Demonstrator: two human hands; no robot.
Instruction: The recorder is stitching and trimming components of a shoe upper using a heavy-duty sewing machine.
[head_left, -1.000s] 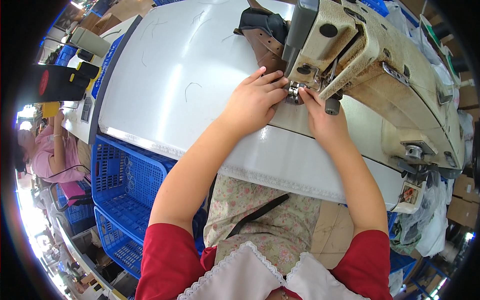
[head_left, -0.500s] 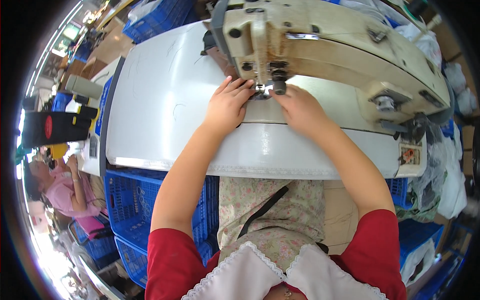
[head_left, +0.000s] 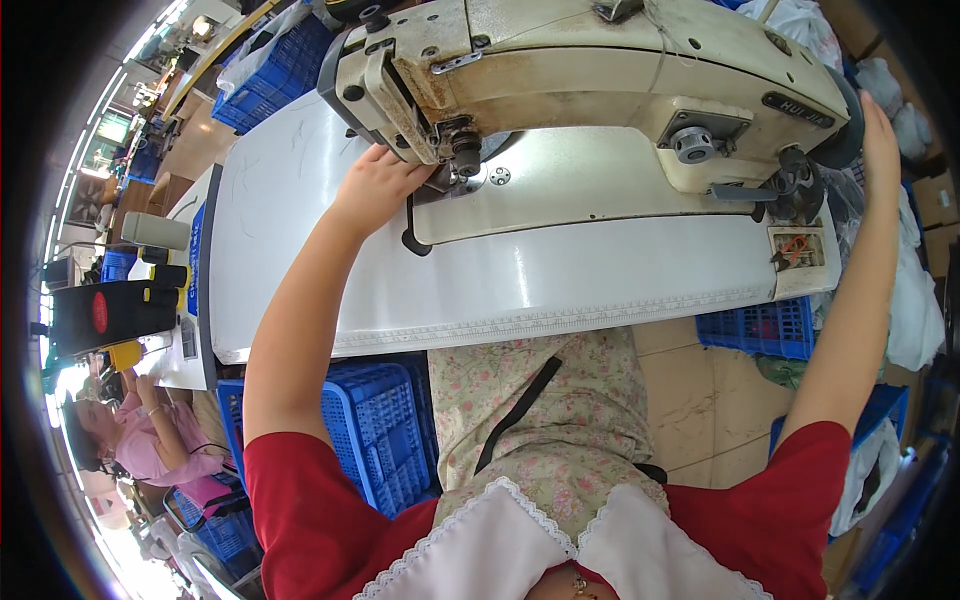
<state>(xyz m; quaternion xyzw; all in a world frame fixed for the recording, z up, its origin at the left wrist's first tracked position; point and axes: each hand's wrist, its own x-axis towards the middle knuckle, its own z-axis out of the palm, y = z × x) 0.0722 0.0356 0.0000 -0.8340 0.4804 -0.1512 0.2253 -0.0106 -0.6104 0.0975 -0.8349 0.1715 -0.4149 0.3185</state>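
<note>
A cream sewing machine stands on a white sewing table. My left hand lies beside the presser foot, its fingers stretched forward and lying flat. The machine's head hides some of the fingertips. A small bit of brownish material shows next to the thumb; most of it is out of sight. My right hand rests along the outer side of the dark handwheel at the machine's right end. Its fingers are straight, holding nothing.
Blue plastic crates stand below the table at left, with another blue crate under its right end. Plastic bags hang about on the right. Far left, a person in pink sits by another machine.
My right hand has left the presser foot and moved right to the handwheel. My left hand stays near the needle. The view has shifted, and the brown cloth behind the head is now hidden.
</note>
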